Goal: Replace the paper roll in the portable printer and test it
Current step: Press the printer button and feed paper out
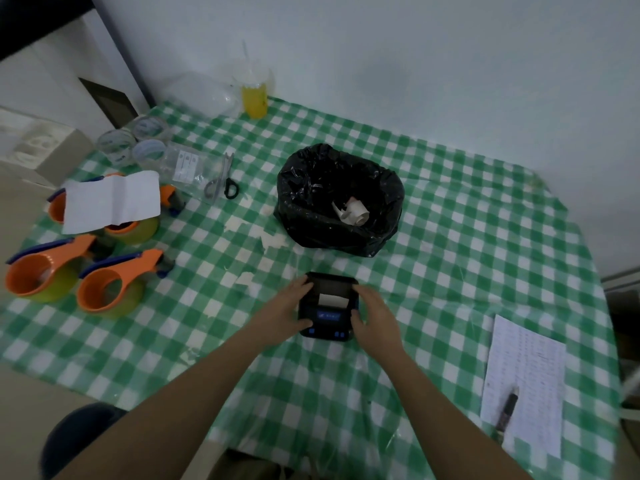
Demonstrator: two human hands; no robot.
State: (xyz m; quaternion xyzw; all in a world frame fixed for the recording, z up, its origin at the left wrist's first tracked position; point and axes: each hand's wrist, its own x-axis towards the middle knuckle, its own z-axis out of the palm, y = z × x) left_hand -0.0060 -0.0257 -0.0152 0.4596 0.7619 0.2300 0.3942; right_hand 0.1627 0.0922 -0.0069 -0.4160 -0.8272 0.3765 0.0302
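Observation:
A small black portable printer (329, 317) lies on the green checked tablecloth (450, 237), near the table's middle front. Its lid looks closed, a short strip of white paper (329, 300) sticks out of the slot, and its small screen glows blue. My left hand (289, 308) grips the printer's left side. My right hand (372, 311) grips its right side. Behind the printer stands a bin lined with a black bag (341, 202), with a used paper roll (353, 211) lying inside.
Three orange tape dispensers (110, 285) and a white sheet sit at the left. Scissors (221, 181), clear tape rolls and a plastic bag lie at the back left, with a yellow drink cup (255, 98) behind. A printed sheet with a pen (507, 408) lies at the right.

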